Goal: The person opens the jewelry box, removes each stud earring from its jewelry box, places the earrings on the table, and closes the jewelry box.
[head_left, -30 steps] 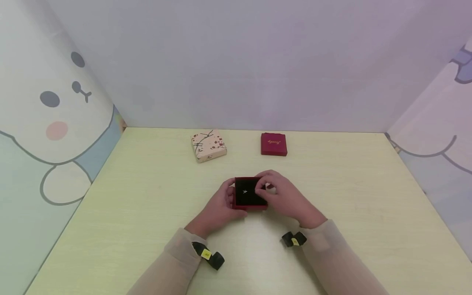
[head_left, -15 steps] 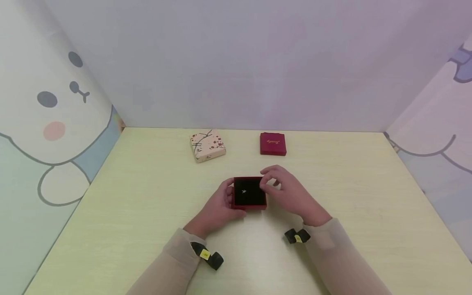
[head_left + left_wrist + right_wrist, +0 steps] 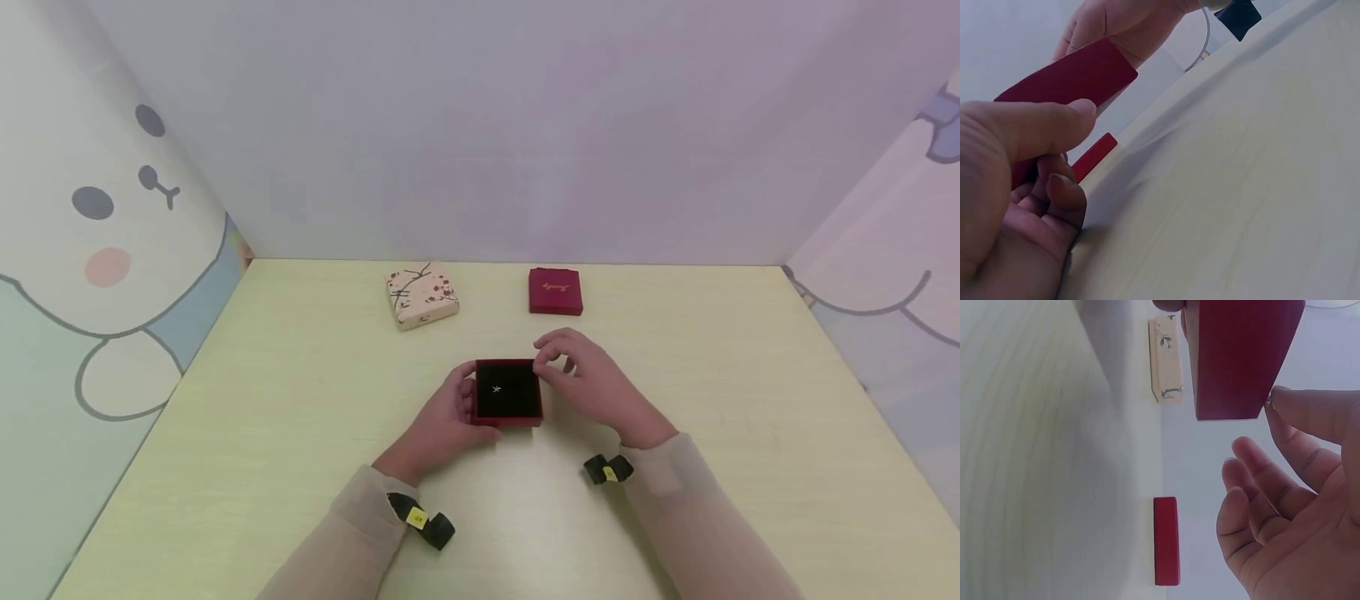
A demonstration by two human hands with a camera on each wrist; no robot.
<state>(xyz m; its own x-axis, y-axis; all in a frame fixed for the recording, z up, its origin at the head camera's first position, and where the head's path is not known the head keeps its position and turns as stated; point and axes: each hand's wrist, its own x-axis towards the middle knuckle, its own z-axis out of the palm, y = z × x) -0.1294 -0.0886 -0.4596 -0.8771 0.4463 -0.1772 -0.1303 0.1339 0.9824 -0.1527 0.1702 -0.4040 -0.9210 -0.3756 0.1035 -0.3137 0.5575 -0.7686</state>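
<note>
My left hand grips the left side of an open red jewelry box, its thumb along the near wall. The box is lifted above the table, as both wrist views show. On its black lining sits a small silver star-shaped piece, left of centre. At the far right corner of the box is my right hand. Its thumb and index finger pinch a tiny shiny piece of jewelry, mostly hidden by the fingertips. The other fingers of that hand are loosely bent.
Beyond the hands, a dark red lid with gold lettering lies on the pale wooden table. To its left is a cream box with a blossom-branch print. A pale curtain-like backdrop rises behind the table's far edge.
My right hand has moved from over the box's right part out to its far right corner, thumb and index finger still together. The left hand and the box stay nearly in place.
</note>
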